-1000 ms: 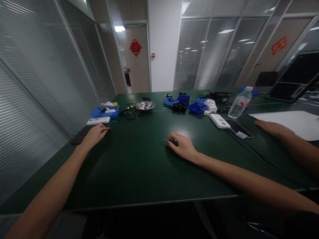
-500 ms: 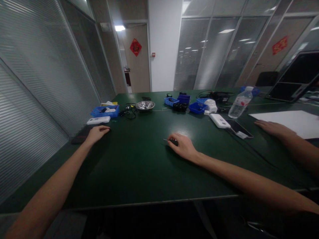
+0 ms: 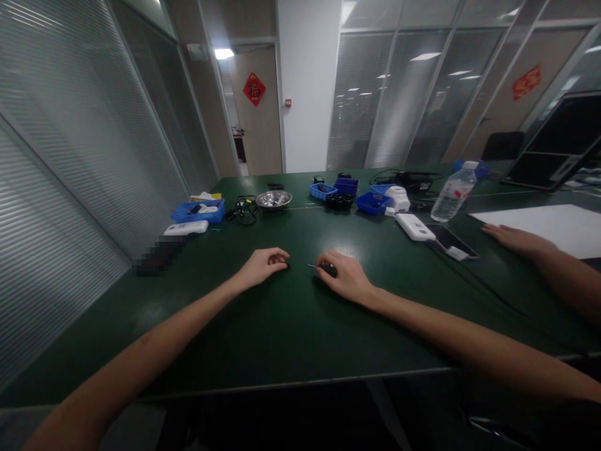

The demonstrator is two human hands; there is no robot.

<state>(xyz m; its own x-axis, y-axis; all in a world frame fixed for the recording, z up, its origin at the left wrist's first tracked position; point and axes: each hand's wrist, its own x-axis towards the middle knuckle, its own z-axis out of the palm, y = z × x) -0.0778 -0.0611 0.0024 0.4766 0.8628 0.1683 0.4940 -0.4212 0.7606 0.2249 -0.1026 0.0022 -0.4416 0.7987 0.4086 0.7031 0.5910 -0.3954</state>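
Observation:
My right hand (image 3: 345,275) rests on the green table (image 3: 282,338) near its middle, fingers wrapped round a small dark-handled tool (image 3: 328,270) whose thin metal tip points left. Just left of that tip is my left hand (image 3: 263,266), with thumb and fingers pinched on a small dark piece (image 3: 287,265) that is too small to name. A short gap separates the two hands. Beyond them stands a shiny metal bowl (image 3: 274,200) with small items in it.
Blue trays (image 3: 200,212), a white power bank (image 3: 186,228) and cables lie at the left. At the right are blue bins (image 3: 372,203), another power bank (image 3: 414,227), a phone (image 3: 451,241), a water bottle (image 3: 454,191), and another person's hand (image 3: 519,240) by white paper (image 3: 554,225).
My left hand has moved right, from beside the left power bank to the table's middle, still pinching the small dark piece. My right hand has stayed in place with the tool.

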